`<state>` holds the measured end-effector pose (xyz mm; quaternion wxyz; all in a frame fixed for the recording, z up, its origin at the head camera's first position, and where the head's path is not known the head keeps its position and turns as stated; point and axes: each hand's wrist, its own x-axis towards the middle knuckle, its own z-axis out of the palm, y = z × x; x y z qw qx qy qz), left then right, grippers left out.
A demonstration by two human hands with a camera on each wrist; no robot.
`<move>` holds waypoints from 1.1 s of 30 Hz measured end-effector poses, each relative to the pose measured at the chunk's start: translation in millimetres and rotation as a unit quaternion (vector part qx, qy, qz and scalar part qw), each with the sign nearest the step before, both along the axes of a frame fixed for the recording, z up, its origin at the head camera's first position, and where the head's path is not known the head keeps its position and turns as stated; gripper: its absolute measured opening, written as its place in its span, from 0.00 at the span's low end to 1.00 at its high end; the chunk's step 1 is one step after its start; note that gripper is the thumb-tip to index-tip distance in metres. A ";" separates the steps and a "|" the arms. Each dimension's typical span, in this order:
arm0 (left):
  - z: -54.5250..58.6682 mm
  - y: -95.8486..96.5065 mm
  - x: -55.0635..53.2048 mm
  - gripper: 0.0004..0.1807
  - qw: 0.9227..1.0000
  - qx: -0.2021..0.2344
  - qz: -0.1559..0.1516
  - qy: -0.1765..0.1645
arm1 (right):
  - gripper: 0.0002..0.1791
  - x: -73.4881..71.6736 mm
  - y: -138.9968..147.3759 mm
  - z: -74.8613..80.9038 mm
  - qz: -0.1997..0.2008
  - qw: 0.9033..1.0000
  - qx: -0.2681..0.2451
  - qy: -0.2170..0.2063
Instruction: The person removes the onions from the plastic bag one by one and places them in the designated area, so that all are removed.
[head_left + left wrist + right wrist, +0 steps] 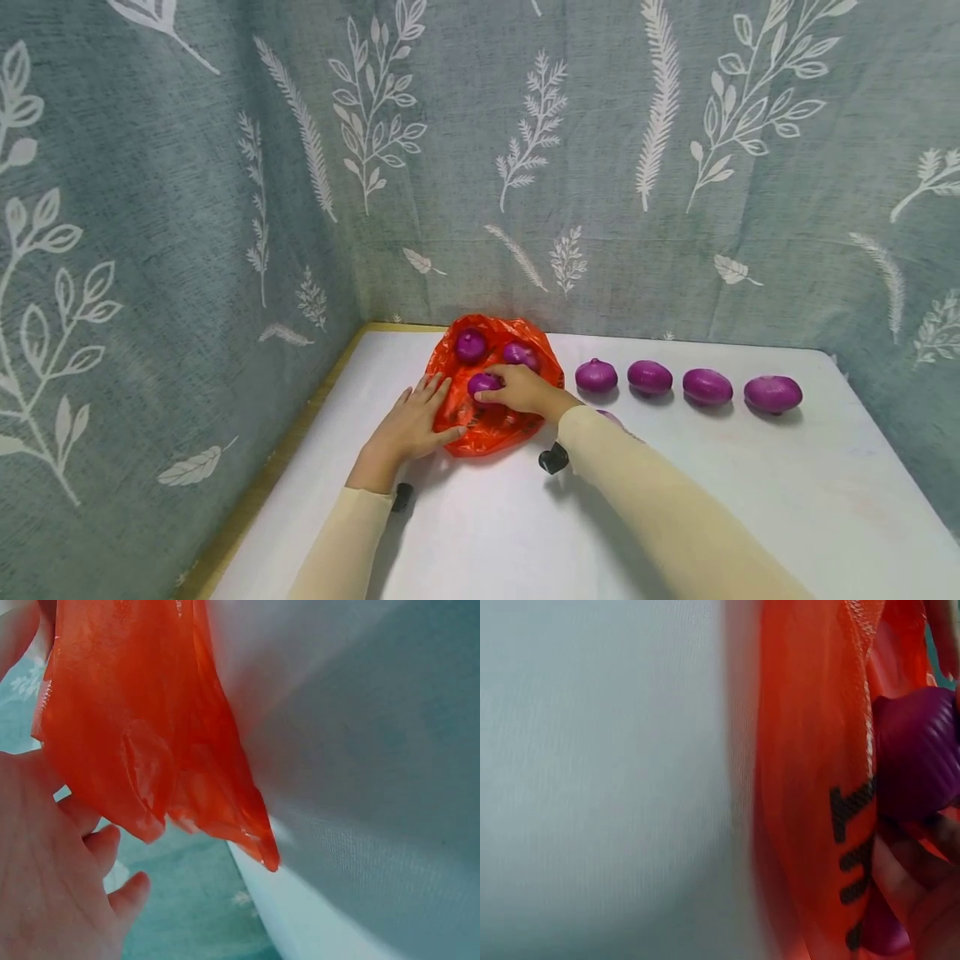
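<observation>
Purple onion (482, 382) lies pinched in our right hand (531, 390) within the red bag (491, 432), right of our spread left hand (413, 422).

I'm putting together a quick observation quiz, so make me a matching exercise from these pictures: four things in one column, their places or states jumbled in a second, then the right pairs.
Things
1. left hand
2. right hand
3. red bag
4. leaf-patterned curtain

Places and states
A. hanging behind the white table
B. gripping a purple onion
C. spread open, with other onions inside
D. fingers splayed at the bag's left edge

Pairs: 1-D, 2-B, 3-C, 4-A
</observation>
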<state>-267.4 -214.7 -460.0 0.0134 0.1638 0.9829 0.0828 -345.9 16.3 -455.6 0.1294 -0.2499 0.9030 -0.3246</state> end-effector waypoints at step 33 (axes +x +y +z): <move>-1.5 -3.0 -0.6 0.54 1.000 -0.009 -0.010 0.002 | 0.41 11.4 58.3 26.6 0.033 0.995 0.073 0.051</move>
